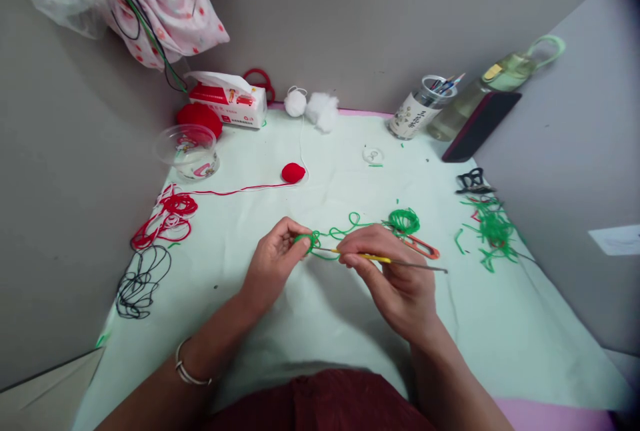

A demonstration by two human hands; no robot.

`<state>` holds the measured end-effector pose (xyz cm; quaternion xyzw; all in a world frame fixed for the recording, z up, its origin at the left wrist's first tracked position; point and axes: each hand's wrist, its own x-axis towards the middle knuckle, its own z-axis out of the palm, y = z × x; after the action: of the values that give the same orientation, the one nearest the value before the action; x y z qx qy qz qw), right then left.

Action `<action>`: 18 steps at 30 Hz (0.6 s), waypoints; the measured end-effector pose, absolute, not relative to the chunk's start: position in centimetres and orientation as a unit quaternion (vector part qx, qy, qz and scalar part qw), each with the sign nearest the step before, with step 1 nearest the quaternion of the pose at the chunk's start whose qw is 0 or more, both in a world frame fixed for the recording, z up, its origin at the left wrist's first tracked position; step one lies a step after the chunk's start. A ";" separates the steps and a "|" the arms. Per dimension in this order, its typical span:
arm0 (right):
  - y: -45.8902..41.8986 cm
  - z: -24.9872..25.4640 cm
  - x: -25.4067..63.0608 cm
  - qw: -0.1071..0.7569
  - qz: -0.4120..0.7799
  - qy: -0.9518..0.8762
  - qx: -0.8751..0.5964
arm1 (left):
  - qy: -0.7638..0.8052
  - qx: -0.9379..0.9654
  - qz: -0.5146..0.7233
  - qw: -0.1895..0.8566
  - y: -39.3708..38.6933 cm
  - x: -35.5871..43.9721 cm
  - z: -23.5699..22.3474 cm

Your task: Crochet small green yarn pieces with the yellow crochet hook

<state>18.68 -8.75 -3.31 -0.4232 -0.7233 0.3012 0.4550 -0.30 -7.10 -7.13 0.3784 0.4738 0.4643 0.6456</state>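
My left hand [273,261] pinches a small green crochet piece [311,240] between thumb and fingers. In my right hand [393,271] is a crochet hook [376,258] with a yellow grip, held like a pen. Its left tip reaches the green piece; whether it sits inside a stitch is too small to tell. Green yarn runs from the piece past my right fingers toward a coil of green yarn [404,221]. Next to that coil, partly behind my right hand, lies an orange-handled tool [423,247], perhaps small scissors or a cutter.
Red yarn [180,204] and black cord [143,284] lie left, near a plastic tub [197,158] and tissue pack [235,101]. A red ball [293,172] and white ball [295,103] sit mid-back. Right are a pen jar [415,114], bottle [455,111], phone [480,128] and green scraps [495,228].
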 end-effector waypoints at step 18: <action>-7.2 -4.7 18.7 0.525 0.597 -0.434 -0.424 | 0.327 0.221 0.426 0.814 -7.1 -0.4 -6.2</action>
<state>18.65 -7.19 -4.65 -0.4241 -0.4340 0.5972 0.5246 -0.35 -7.07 -6.21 0.2209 0.3274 0.4257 0.8141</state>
